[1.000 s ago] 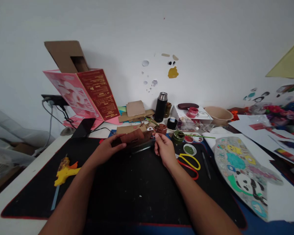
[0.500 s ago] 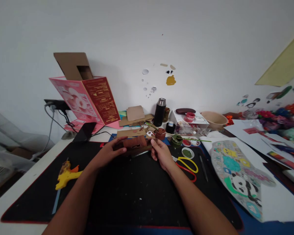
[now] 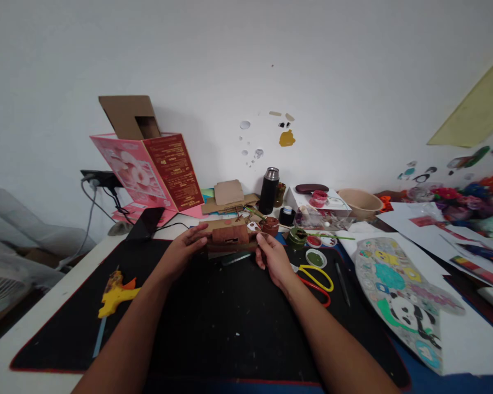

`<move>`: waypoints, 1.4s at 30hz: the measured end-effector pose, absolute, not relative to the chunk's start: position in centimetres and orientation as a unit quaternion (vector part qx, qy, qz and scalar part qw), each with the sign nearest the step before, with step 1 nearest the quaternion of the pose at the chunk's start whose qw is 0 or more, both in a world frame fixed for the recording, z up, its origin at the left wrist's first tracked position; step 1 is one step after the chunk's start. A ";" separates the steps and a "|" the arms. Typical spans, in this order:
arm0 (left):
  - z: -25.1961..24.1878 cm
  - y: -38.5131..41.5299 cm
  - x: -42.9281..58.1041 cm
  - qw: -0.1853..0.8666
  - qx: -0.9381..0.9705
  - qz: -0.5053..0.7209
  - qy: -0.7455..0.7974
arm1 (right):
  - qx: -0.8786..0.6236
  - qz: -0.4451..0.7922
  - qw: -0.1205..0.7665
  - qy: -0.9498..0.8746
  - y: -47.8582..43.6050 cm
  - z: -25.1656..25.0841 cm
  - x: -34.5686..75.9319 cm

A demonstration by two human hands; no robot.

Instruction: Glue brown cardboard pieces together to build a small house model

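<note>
I am working bare-armed: my left forearm point(image 3: 135, 323) and right forearm point(image 3: 328, 334) are showing uncovered from the lower edge of the frame up to my bare left hand point(image 3: 184, 249) and right hand point(image 3: 273, 257) near the centre.

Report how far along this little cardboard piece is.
Done, by the look: the cardboard piece is already brown across its front. In hand: the left hand and right hand hold it by its ends above the black mat. Left: hard to judge; the brown paint jar and green paint jar stand close behind, and the glue gun lies aside.
</note>
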State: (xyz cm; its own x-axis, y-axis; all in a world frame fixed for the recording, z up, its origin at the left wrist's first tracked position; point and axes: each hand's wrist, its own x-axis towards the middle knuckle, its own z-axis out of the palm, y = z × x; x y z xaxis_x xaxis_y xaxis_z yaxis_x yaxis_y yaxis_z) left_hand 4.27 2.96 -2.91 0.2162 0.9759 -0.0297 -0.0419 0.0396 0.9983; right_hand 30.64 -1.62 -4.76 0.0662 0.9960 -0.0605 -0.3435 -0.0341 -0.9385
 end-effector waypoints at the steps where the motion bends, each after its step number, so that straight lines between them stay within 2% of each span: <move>1: -3.0 3.0 4.3 0.574 0.523 0.455 0.436 | -0.435 0.573 0.586 -0.373 -1.6 -4.8 30.6; 10: -3.5 3.6 4.1 0.598 0.444 0.514 0.426 | -0.439 0.569 0.601 -0.350 -1.5 -4.7 30.9; 42: -3.9 3.8 4.0 0.622 0.423 0.506 0.423 | -0.424 0.577 0.601 -0.355 -1.5 -4.9 30.9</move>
State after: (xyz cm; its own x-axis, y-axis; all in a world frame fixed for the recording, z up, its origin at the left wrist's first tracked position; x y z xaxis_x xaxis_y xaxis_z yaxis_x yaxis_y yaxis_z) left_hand 3.99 3.82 -3.88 0.1300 0.9866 -0.0985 -0.2715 0.1310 0.9535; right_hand 30.88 -1.47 -4.94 0.0819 0.9947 -0.0615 -0.3924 -0.0245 -0.9195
